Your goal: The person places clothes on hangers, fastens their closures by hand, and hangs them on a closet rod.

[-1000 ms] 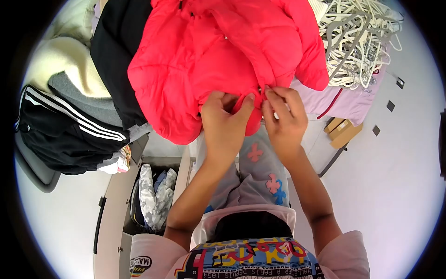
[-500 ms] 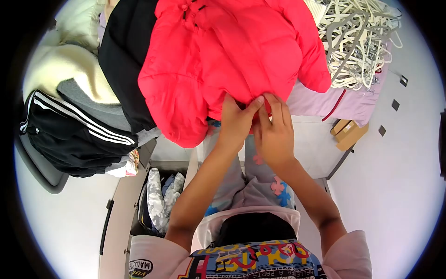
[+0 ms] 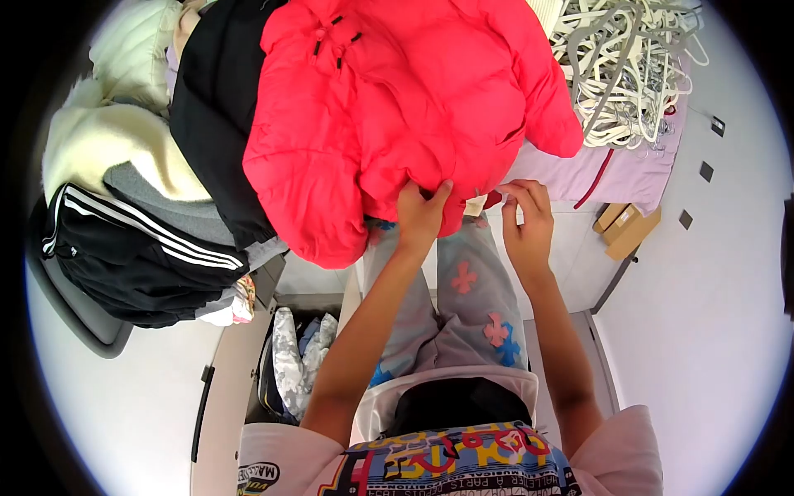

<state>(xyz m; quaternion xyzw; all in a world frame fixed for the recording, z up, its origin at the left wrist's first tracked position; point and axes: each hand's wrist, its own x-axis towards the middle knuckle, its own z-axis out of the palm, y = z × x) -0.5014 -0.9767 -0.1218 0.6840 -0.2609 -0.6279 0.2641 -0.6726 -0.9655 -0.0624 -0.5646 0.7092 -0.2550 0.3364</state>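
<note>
A bright red puffer jacket (image 3: 397, 107) is spread across the front of the bed, with dark cord ends near its top. My left hand (image 3: 420, 213) grips the jacket's lower edge, thumb on the outside and fingers tucked under the fabric. Just right of it, a small white label (image 3: 475, 205) sticks out from the hem. My right hand (image 3: 529, 221) is off to the right of the label, fingertips pinched together beside the hem. Whatever is between those fingertips is too small to make out.
White and grey hangers (image 3: 628, 74) lie heaped on a pink sheet (image 3: 637, 169) at right. Left are a black garment (image 3: 219, 107), cream fleece (image 3: 124, 136) and black striped track clothing (image 3: 124, 264). Below stand an open bag of clothes (image 3: 302, 355) and a cardboard box (image 3: 628, 231).
My right hand has moved right, away from my left hand, and the white label now shows between them. My left hand stays on the jacket's hem.
</note>
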